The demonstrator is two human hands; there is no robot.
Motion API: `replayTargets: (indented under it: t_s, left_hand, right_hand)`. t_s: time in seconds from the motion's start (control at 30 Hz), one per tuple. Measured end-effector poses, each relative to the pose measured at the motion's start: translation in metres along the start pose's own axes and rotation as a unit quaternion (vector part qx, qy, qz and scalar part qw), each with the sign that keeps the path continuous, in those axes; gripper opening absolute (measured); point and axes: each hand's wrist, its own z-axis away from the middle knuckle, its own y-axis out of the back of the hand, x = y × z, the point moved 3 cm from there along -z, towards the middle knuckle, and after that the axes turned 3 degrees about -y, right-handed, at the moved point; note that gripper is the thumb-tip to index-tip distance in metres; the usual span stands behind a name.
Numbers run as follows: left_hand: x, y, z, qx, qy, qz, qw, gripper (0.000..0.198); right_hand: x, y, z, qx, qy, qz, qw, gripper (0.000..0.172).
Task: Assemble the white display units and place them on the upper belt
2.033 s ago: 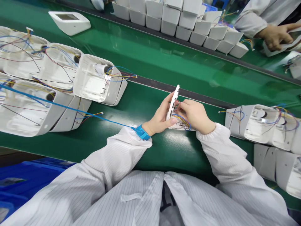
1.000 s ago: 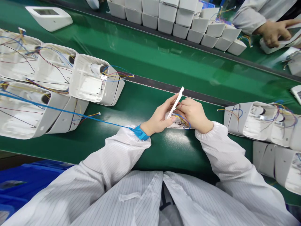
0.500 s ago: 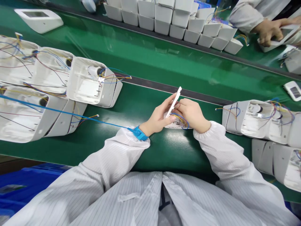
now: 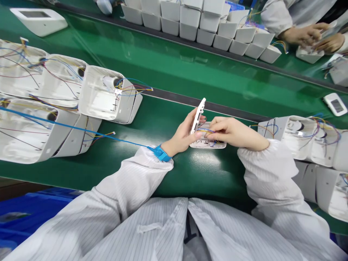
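Observation:
My left hand (image 4: 182, 135), with a blue wrist strap (image 4: 161, 153) on its wrist, is closed on a white plastic cover (image 4: 198, 115) that it holds tilted on edge. Below the cover lies an open white housing (image 4: 208, 144) on the green bench, with small parts and wires inside. My right hand (image 4: 231, 131) comes in from the right over this housing. Its thumb and fingers pinch the coloured wires (image 4: 206, 130), yellow and blue among them, that run between cover and housing. The wire ends at the fingertips are too small to make out.
White housings with loose wires (image 4: 104, 96) are stacked on the left, more housings (image 4: 295, 137) on the right. White units with displays (image 4: 39, 21) lie beyond. A blue cord crosses the left side. Across the bench, a co-worker's hands (image 4: 312, 39) handle a white part near stacked housings.
My right hand has drawn back to the right and lower, uncovering the housing's inside and the wires. The cover in my left hand stands more upright. The co-worker's hands have shifted.

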Motion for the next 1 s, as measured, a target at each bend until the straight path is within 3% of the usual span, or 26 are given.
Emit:
replayTargets:
  t_s: [0.17, 0.3, 0.5, 0.87, 1.0]
  left_hand:
    - [0.004, -0.001, -0.001, -0.011, -0.001, -0.004, 1.0, 0.075]
    - [0.008, -0.003, -0.002, -0.011, -0.008, -0.014, 1.0, 0.078]
    - [0.008, -0.006, -0.001, -0.015, -0.044, -0.064, 0.997, 0.083]
    - [0.008, -0.009, 0.001, -0.01, -0.056, -0.213, 0.975, 0.093]
    - [0.017, -0.009, -0.002, -0.056, -0.082, -0.288, 0.953, 0.094]
  right_hand:
    - [0.016, -0.001, -0.005, 0.045, 0.002, -0.068, 0.997, 0.02]
    - [0.02, -0.006, -0.01, 0.064, 0.033, 0.038, 0.997, 0.018]
    - [0.031, -0.014, -0.016, 0.118, 0.085, 0.188, 0.971, 0.017]
    - [0.033, -0.019, -0.016, 0.11, 0.049, 0.245, 0.962, 0.02]
    - [0.039, -0.019, -0.018, 0.121, 0.002, 0.179, 0.976, 0.015]
